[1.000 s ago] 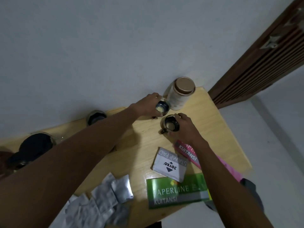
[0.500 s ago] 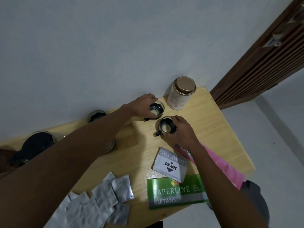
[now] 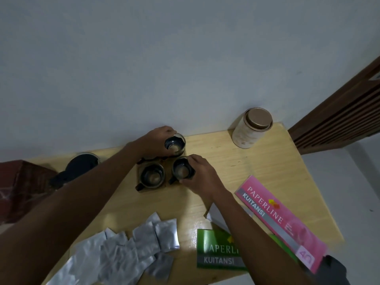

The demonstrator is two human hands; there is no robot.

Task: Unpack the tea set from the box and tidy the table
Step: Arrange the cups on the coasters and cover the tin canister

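Observation:
Three small dark tea cups stand close together near the back of the wooden table (image 3: 267, 167). My left hand (image 3: 156, 142) grips the rear cup (image 3: 174, 144) by its left side. My right hand (image 3: 202, 174) holds the front right cup (image 3: 182, 171) at its right rim. A third cup (image 3: 152, 175) sits on a small wooden coaster to the left, untouched. A dark teapot (image 3: 82, 166) stands at the far left, partly behind my left forearm. The dark red box (image 3: 20, 186) lies at the left edge.
A cream tin with a bronze lid (image 3: 251, 128) stands at the back right. Several silver sachets (image 3: 127, 249) lie at the front. A green receipt book (image 3: 216, 251) and a pink one (image 3: 277, 219) lie at front right. The wall is right behind the table.
Both hands have carried their cups leftward, away from the tin, and now hold them beside the third cup on the coaster. The view has shifted left, showing the box.

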